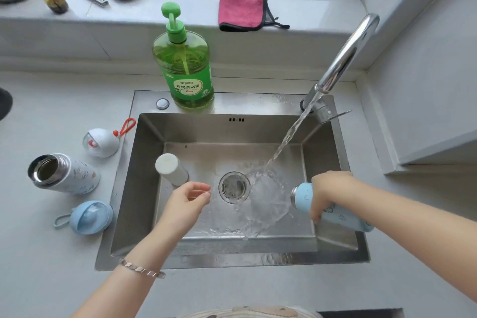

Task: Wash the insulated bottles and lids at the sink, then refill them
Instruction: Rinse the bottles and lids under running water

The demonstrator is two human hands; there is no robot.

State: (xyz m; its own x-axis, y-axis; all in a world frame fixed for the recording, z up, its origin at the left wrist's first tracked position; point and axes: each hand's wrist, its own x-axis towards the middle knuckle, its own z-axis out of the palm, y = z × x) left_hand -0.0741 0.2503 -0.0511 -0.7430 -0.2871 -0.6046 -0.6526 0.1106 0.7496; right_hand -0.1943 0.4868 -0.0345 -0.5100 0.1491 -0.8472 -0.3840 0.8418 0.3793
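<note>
Now right hand [325, 195] grips blue bottle [302, 197] on its side over sink [140, 188], mouth twd running water [291, 133]. Left hand [188, 201] hangs loose nr drain [234, 187], holding nothing.

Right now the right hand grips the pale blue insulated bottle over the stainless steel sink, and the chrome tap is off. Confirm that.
Not quite: the chrome tap is running, not off. The head view shows water streaming from it into the stainless steel sink. The right hand does grip the pale blue insulated bottle over that sink.
</note>
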